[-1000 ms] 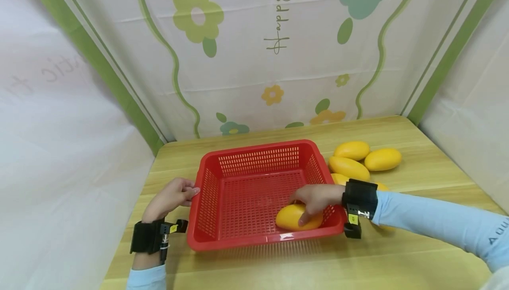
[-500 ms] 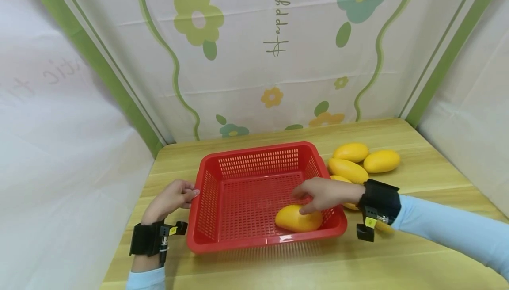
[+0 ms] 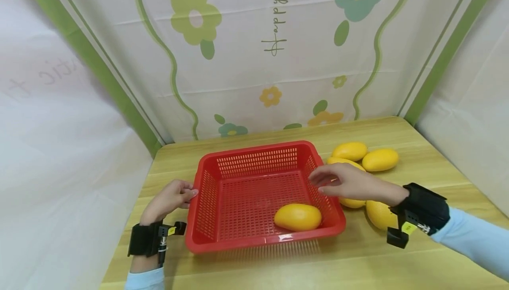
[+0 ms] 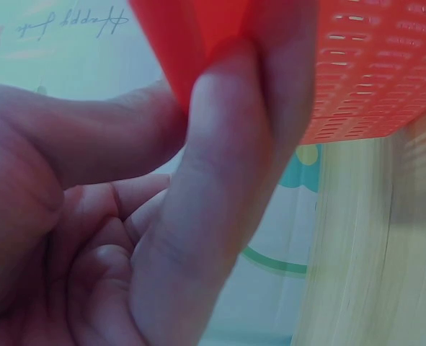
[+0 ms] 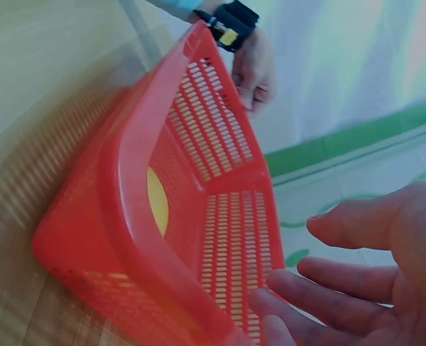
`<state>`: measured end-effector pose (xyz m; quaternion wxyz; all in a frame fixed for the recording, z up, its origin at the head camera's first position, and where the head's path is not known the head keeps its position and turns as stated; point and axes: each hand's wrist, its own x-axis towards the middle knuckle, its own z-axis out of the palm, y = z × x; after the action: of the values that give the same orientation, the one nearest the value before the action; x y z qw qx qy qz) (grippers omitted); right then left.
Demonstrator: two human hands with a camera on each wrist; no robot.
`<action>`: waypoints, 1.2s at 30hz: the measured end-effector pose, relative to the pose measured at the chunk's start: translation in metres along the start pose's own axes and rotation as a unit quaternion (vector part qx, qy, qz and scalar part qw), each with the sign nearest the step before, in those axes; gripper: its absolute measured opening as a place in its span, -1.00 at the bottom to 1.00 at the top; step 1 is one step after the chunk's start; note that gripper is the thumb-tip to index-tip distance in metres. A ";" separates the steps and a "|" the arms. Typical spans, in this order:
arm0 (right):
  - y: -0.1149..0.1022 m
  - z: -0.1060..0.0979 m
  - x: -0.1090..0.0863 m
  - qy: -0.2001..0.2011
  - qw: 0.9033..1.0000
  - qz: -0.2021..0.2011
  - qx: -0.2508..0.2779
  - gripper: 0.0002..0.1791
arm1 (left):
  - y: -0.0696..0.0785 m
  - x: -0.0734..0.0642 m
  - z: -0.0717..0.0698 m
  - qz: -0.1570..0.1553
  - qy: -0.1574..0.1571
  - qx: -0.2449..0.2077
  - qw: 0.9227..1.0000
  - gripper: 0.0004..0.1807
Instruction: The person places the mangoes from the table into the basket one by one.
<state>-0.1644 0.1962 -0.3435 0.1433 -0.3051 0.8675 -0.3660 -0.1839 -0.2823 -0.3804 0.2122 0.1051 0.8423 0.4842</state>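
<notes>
A red plastic basket [image 3: 262, 239] with slotted walls stands on the table. My left hand [image 3: 171, 199] pinches its left rim between thumb and fingers; the left wrist view shows the thumb and a finger [image 4: 205, 158] on either side of the rim. One yellow mango [image 3: 298, 217] lies inside, in the basket's near right corner. Over the right rim hovers my right hand [image 3: 346, 181], fingers loosely spread and holding nothing. In the right wrist view its fingers [image 5: 335, 295] show apart, beside the basket wall.
Several more mangoes [image 3: 380, 160] lie on the wooden table [image 3: 425, 166] to the right of the basket, some partly hidden by my right hand and wrist. A printed cloth [image 3: 238, 69] hangs behind the table, and white cloth walls flank both sides.
My right hand has let go of the mango inside the basket and moved up and right, over the right rim. The left hand keeps its hold on the left rim.
</notes>
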 end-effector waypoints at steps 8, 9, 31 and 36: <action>0.010 -0.010 -0.017 0.015 1.000 0.003 0.022 -0.59 | -0.001 0.000 -0.001 -0.002 0.000 0.007 1.000 -0.71; 0.012 -0.011 -0.019 0.018 1.000 0.008 0.023 -0.59 | -0.001 0.000 -0.001 -0.002 0.001 0.006 1.000 -0.71; 0.048 -0.036 -0.065 0.080 0.993 0.079 0.033 -0.60 | -0.002 0.002 -0.002 0.002 -0.002 0.006 1.000 -0.71; 0.059 -0.035 -0.070 0.090 0.993 0.077 0.027 -0.59 | -0.002 0.002 -0.001 0.004 -0.003 0.006 1.000 -0.70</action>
<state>-0.1516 0.2918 -0.3598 0.1006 -0.1993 0.8875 -0.4032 -0.1864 -0.2835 -0.3821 0.2125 0.1115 0.8442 0.4793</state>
